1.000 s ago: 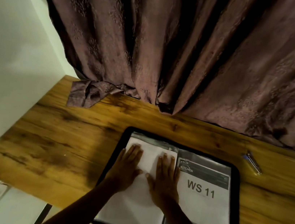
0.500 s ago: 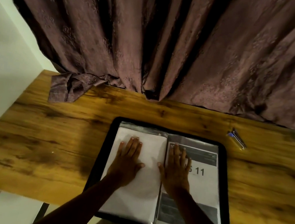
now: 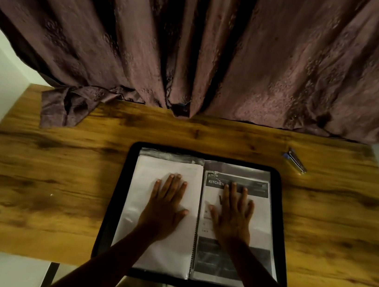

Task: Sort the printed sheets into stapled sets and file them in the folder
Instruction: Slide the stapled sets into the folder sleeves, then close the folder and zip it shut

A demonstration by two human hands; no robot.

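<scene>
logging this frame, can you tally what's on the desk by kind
folder, open: 1
pages showing in its sleeves: 2 (blank left page, printed right page)
stapler: 1
hands flat on pages: 2 (left hand, right hand)
total: 6

Right hand [image 3: 234, 213] covers heading on printed sheet [image 3: 228, 260]; fine print blurred; stapler [image 3: 297, 160] small, indistinct.

The word "KITCHEN" stands in white capitals on the dark header band of the printed sheet [image 3: 233, 222] in the folder's [image 3: 111, 205] right sleeve, beside the right hand's [image 3: 234, 213] fingertips; the smaller print is unreadable.
</scene>
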